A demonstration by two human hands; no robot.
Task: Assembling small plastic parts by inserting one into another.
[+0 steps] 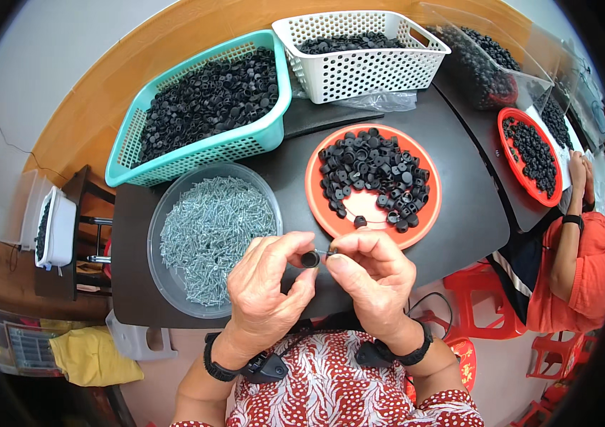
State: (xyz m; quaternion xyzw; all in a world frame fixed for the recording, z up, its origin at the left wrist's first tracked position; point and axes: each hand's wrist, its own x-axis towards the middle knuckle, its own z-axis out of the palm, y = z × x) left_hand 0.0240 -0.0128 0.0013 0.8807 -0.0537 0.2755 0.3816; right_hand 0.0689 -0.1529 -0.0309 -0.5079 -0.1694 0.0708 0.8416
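Between the thumb and fingers of my left hand [268, 290] is a small round black plastic cap [309, 258]. A thin metal screw [327, 252] is pinched in my right hand [377, 281], one end close to the cap; whether it enters the cap is too small to tell. Just beyond my right fingers lies the orange-red plate [311, 186], heaped with black plastic caps [377, 171]. One loose cap [360, 221] sits near its front rim. To the left of my hands, a clear plastic bowl [155, 245] holds many silvery screws [213, 228].
At the back of the dark table [459, 206] stand a teal basket [228, 151] and a white basket [359, 73], both full of black parts. On the right, a co-worker's arm [567, 249] reaches beside a red tray [544, 197]. Red stools [477, 299] stand below.
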